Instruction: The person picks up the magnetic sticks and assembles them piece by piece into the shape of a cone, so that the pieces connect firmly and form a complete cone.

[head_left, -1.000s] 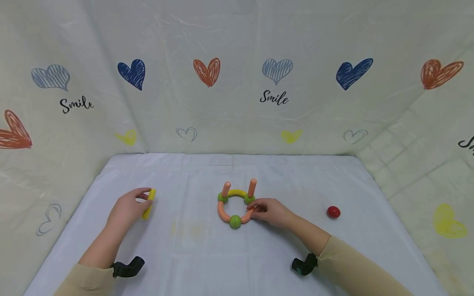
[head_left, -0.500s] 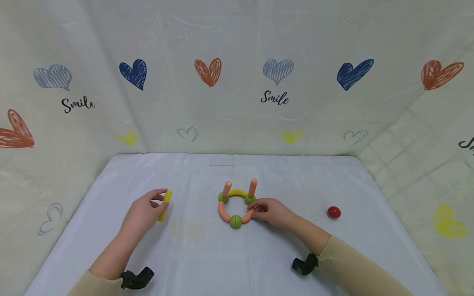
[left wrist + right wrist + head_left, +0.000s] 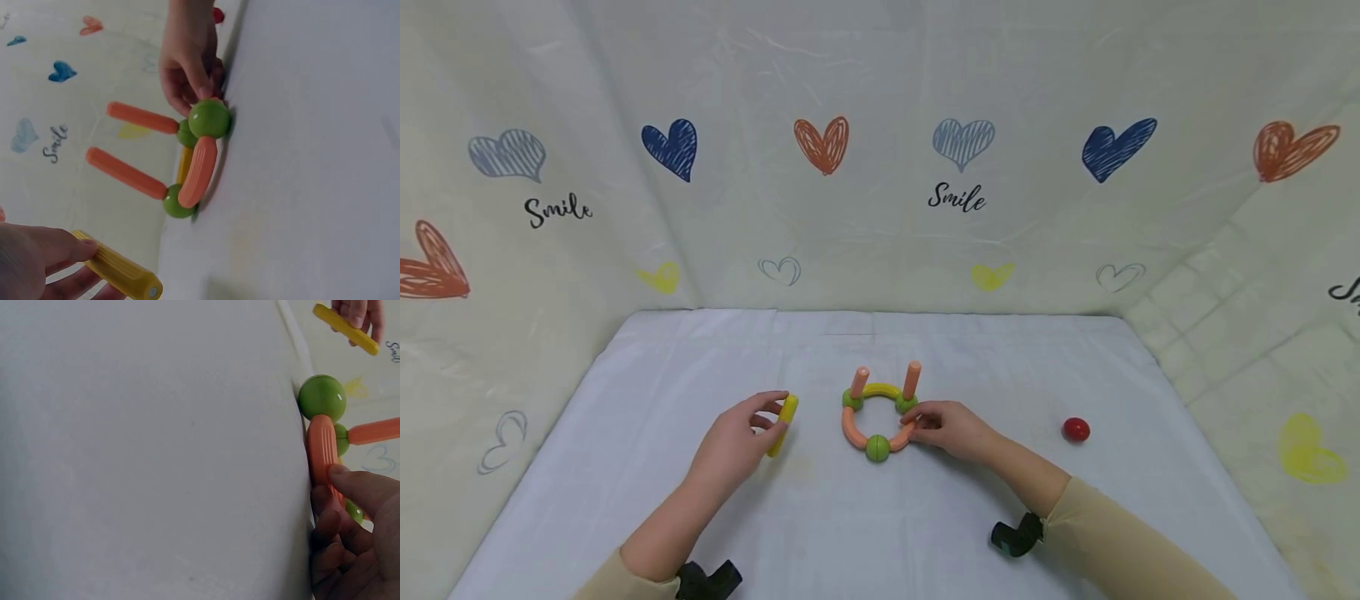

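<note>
My left hand (image 3: pixel 741 437) pinches a yellow ribbed rod (image 3: pixel 122 269) between thumb and fingers, held tilted to the left of a ring of toy pieces. A metal dot shows on the rod's near end in the left wrist view. The ring lies on the table: green balls (image 3: pixel 877 448) joined by curved orange rods (image 3: pixel 852 429) and a curved yellow rod (image 3: pixel 880 390) at the back. Two straight orange rods (image 3: pixel 912 380) stand up from the back balls. My right hand (image 3: pixel 951 429) pinches the ring's right curved orange rod (image 3: pixel 322 450) with thumb and fingers.
A red ball (image 3: pixel 1076 430) lies on the white-covered table (image 3: pixel 1000 358) to the right of my right hand. Behind rises a pale curtain (image 3: pixel 880 225) printed with hearts. Black wrist cameras (image 3: pixel 1017 535) sit on both wrists.
My left hand has moved right with the yellow rod, from the table's left side toward the ring. My right hand and the ring have stayed in place.
</note>
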Demonstrator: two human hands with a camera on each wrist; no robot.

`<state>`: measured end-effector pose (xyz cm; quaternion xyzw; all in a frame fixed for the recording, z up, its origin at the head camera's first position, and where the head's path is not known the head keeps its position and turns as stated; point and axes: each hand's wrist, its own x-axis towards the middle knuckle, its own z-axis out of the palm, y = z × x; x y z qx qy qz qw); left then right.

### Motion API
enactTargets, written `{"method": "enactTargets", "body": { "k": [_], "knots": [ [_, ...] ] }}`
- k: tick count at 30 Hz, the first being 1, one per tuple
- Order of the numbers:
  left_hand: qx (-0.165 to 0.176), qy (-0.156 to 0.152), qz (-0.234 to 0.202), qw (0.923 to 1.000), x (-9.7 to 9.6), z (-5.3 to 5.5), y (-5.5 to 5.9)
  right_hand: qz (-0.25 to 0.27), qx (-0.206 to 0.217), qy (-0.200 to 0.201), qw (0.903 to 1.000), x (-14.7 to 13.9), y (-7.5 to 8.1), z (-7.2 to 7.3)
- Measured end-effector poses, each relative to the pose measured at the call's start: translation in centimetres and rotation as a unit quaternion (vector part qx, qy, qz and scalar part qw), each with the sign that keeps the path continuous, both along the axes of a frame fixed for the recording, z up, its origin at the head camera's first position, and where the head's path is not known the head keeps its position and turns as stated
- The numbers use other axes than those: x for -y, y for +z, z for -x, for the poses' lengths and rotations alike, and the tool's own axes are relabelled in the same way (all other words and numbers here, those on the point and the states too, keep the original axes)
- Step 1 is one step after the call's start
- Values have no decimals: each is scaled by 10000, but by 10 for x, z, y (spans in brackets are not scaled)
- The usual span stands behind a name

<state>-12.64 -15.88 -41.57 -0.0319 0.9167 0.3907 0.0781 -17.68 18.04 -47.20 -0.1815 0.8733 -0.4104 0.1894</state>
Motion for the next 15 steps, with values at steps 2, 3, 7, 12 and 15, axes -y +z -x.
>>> {"method": "enactTargets", "body": {
  "k": [2,3,7,12,15],
  "knots": [
    [-62,-20,-66,10000,-8,-1,2,18,-10,11,10000,0,0,0],
    [-110,-38,-86,9999,-12,-2,3,25,-11,16,10000,0,0,-1],
    [-293,-84,-189,9994,-27,-5,6,80,-11,23,10000,1,1,-1],
    [-557,-269,-421,9972,-44,-7,5,9,35,-17,10000,1,1,-1],
    [-643,-418,-585,9953,-55,-6,1,-53,68,-65,9999,1,0,0]
  ]
}}
